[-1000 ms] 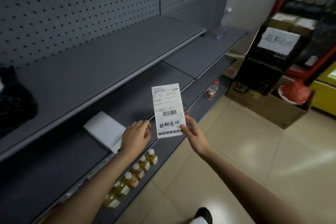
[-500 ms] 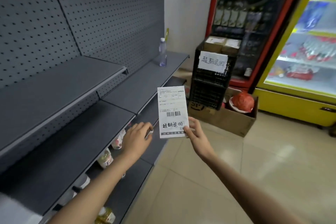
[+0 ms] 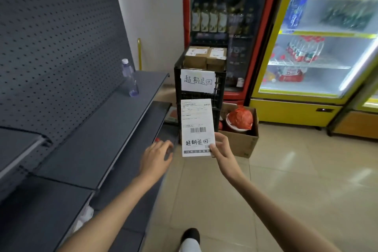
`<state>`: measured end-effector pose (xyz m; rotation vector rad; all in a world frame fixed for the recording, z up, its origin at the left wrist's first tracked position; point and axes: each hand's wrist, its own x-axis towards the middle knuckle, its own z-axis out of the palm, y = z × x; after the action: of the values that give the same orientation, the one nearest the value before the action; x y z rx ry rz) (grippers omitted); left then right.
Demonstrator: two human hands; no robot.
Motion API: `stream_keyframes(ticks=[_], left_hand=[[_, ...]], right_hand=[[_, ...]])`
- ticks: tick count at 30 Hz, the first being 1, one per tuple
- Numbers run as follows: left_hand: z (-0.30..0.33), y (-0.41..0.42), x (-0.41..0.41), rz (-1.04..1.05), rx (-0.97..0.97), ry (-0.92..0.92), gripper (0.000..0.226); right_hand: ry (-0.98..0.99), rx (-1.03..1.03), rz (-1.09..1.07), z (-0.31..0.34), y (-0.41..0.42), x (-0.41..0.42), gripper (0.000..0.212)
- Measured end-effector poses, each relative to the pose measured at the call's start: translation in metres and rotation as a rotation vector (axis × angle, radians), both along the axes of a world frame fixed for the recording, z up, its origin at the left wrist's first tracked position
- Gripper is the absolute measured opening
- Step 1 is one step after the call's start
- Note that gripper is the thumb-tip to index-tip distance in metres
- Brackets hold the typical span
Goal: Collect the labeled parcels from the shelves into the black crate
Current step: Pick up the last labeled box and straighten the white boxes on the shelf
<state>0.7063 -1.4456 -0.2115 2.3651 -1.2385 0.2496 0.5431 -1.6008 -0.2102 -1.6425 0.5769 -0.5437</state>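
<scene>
— Head view: where is the labeled parcel held?
— At twelve o'clock, pinched by the right hand; the black crate is seen behind it; the left hand is relaxed, nothing grasped.

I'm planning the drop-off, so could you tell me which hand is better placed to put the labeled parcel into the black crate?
Right, probably: the right hand already pinches the labeled parcel, held up in line with the black crate. The left hand holds nothing.
</scene>
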Motion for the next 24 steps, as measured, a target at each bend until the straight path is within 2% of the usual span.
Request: stream_keyframes(ticks=[7, 12, 24], left_hand=[[0.023, -0.126, 0.104, -0.134, 0.004, 0.008, 0.013], [0.021, -0.19, 0.158, -0.205, 0.04, 0.007, 0.014], [0.022, -0.341, 0.28, -0.181, 0.024, 0.039, 0.013]], right_hand=[[0.008, 0.022, -0.131, 0.011, -0.1, 0.087, 0.028], [-0.011, 0.05, -0.181, 0.015, -0.154, 0.133, 0.031], [0.037, 0.035, -0.174, 0.012, -0.318, 0.26, 0.039]])
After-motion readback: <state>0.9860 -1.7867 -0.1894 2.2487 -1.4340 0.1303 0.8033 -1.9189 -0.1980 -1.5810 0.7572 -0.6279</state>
